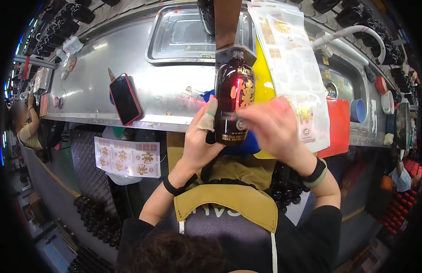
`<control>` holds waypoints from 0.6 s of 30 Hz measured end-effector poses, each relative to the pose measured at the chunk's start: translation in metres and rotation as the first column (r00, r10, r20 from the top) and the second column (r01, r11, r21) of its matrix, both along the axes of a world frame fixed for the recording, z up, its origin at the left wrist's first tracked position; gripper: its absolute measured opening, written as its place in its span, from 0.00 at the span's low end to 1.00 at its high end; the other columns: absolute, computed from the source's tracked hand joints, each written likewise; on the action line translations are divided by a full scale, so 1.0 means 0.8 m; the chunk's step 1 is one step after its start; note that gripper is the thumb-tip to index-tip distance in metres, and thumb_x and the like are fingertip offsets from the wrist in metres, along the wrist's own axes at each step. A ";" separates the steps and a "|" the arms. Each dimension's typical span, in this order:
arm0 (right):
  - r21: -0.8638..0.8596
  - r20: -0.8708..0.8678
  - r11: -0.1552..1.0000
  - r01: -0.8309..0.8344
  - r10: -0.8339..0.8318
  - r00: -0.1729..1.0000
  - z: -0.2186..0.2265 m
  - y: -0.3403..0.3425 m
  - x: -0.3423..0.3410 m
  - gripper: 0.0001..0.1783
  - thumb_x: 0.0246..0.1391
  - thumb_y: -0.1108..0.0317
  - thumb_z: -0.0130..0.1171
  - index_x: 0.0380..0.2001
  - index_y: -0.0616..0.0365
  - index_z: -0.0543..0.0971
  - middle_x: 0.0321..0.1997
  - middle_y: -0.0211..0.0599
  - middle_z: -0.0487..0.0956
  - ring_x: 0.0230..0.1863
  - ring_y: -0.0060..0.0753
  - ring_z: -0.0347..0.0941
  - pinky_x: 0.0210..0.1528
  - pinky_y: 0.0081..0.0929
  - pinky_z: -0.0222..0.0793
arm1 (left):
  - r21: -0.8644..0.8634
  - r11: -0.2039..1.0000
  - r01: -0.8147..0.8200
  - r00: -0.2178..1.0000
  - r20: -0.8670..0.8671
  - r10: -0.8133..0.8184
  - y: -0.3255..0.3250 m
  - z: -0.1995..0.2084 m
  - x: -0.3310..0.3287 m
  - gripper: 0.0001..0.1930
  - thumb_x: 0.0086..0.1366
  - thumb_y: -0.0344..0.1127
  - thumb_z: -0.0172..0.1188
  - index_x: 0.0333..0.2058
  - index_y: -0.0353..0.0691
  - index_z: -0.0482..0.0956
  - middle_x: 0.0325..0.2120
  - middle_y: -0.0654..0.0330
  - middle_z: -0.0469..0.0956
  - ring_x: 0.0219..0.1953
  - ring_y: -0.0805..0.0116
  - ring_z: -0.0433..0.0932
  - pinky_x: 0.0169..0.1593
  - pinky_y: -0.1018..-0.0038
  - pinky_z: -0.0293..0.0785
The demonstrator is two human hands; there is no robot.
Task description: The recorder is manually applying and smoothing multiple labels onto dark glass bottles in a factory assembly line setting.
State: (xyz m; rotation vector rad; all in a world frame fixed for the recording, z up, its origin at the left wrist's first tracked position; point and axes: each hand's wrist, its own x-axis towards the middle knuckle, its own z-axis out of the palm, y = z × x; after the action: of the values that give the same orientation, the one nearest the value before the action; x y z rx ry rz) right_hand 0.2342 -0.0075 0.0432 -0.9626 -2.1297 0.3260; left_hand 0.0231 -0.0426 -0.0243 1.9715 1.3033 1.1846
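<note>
A dark, glossy glass bottle (227, 82) with gold lettering stands or is held upright in front of me at the metal bench's near edge. My left hand (196, 142) grips its left side, with cloth finger covers on at least one finger. Motion blurs my right hand (277, 129), whose fingers are drawn together in a pinch against the bottle's lower right front. A thin dark streak shows at those fingertips, too smeared to name. Red light falls across the bottle's face. Translucent sheets of gold labels (293, 68) lie just right of it, over a yellow sheet (262, 63).
On the metal bench (102, 59) lie a red-edged phone (126, 100) and a shallow metal tray (174, 38). A red sheet (339, 127) and a blue cup (357, 110) are at the right, near a white pipe (354, 29). Another label sheet (128, 157) hangs below the edge. A person (31, 129) works far left.
</note>
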 end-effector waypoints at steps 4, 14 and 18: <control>0.273 0.127 0.961 -0.038 0.003 0.992 -0.004 0.000 0.002 0.16 0.44 0.71 0.65 0.40 0.44 0.86 0.42 0.22 0.84 0.34 0.26 0.74 0.41 0.29 0.66 | -0.023 1.000 0.010 1.000 -0.002 -0.010 0.001 -0.001 -0.003 0.47 0.50 0.29 0.76 0.68 0.29 0.64 0.65 0.41 0.69 0.66 0.45 0.70 0.66 0.61 0.68; 0.238 0.093 0.968 -0.082 0.061 0.994 -0.025 -0.043 0.006 0.19 0.42 0.73 0.66 0.41 0.44 0.87 0.45 0.21 0.85 0.36 0.24 0.76 0.41 0.25 0.67 | -0.009 0.996 0.084 0.979 -0.185 -0.084 0.001 -0.009 -0.011 0.46 0.52 0.29 0.73 0.68 0.28 0.61 0.65 0.39 0.68 0.71 0.39 0.61 0.70 0.58 0.61; 0.215 0.080 0.959 -0.183 0.169 0.982 -0.026 -0.052 0.006 0.18 0.41 0.73 0.67 0.39 0.43 0.87 0.44 0.20 0.85 0.38 0.23 0.77 0.38 0.25 0.66 | -0.115 0.990 0.081 0.995 -0.048 -0.087 -0.003 -0.012 -0.008 0.48 0.51 0.26 0.71 0.69 0.26 0.57 0.67 0.38 0.65 0.68 0.39 0.65 0.71 0.57 0.59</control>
State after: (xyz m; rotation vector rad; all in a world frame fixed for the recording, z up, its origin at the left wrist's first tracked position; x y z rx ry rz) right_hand 0.2393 -0.0489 0.0227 -0.6642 -2.2573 0.1424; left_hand 0.0163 -0.0447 -0.0342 1.9677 1.2718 1.0031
